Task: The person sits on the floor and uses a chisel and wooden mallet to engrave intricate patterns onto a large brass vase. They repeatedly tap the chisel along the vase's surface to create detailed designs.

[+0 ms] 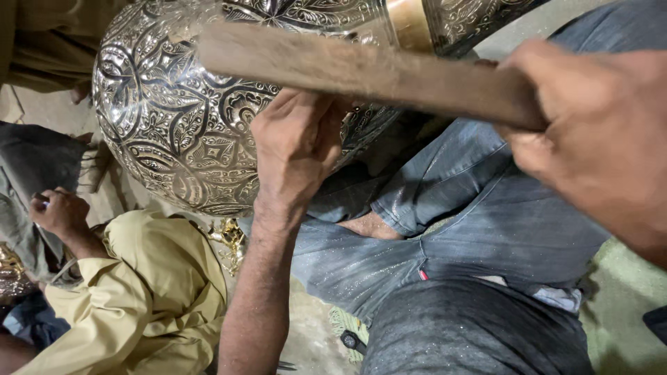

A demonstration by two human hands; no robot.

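1. Nearest me, my right hand (590, 139) has its fingers clamped on a wooden mallet handle (361, 69), long axis running left across the engraved metal vessel (174, 118).
2. My left hand (295, 146), fingers pinched together against the vessel just beneath the handle, is nearer it; whatever they pinch is hidden.
3. A co-worker's yellow sleeve (153, 292) crowds the lower left.
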